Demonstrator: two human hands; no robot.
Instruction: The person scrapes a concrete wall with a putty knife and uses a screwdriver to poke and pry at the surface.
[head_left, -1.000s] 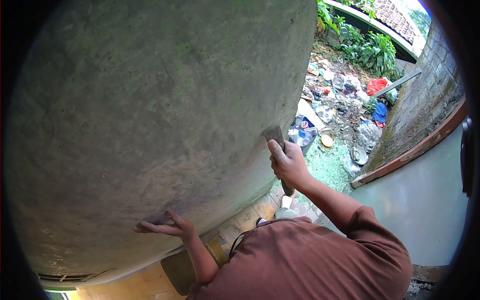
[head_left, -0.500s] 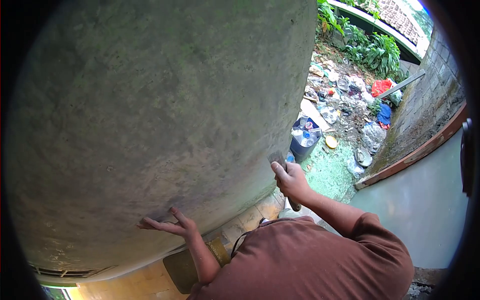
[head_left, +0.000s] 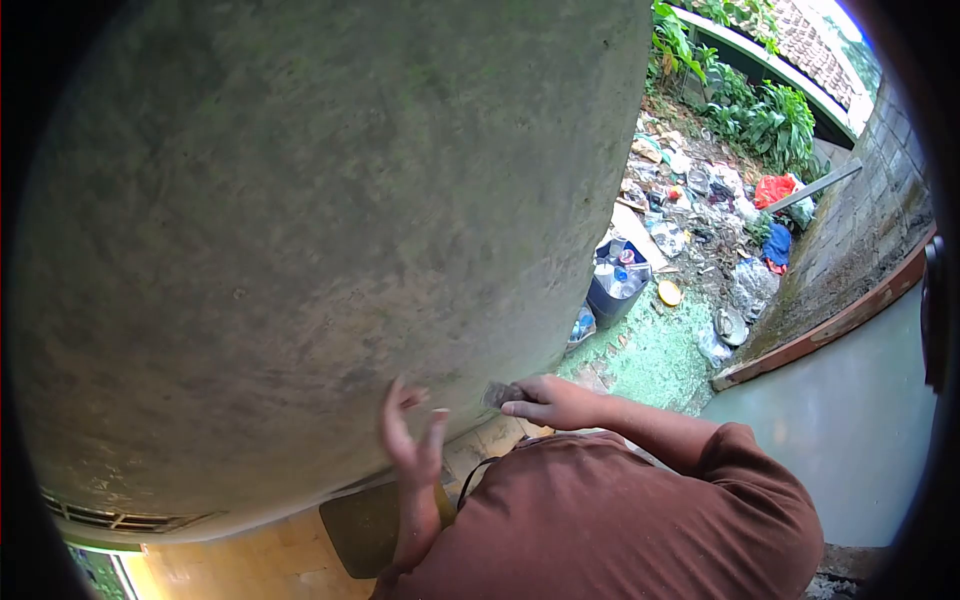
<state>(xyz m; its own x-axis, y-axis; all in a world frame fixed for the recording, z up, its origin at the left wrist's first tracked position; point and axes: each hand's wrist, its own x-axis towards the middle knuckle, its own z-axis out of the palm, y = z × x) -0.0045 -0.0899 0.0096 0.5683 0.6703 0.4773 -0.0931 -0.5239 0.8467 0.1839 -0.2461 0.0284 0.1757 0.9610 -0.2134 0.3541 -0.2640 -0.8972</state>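
My right hand (head_left: 555,402) is closed around a scraper (head_left: 497,394), its flat grey blade pointing left toward the wall. The fingers hide most of the handle. To the left, my left hand (head_left: 412,440) is raised with its fingers apart and curled a little, holding nothing. Its fingertips overlap the lower part of the large grey plastered wall (head_left: 330,230) in this view. Grey dust shows on the fingers, and the wall surface is blotchy, with darker and greenish patches.
A dark blue bin (head_left: 618,295) full of cups and bottles stands beyond the wall's right edge. Litter (head_left: 700,200) covers the ground behind it. A block wall (head_left: 850,240) and a pale smooth panel (head_left: 830,400) lie to the right. A dark mat (head_left: 362,530) lies on the tiles below.
My right hand has moved left and down with the scraper, whose blade now points left. My left hand has moved right and turned from palm-up to fingers-up. The view has shifted slightly.
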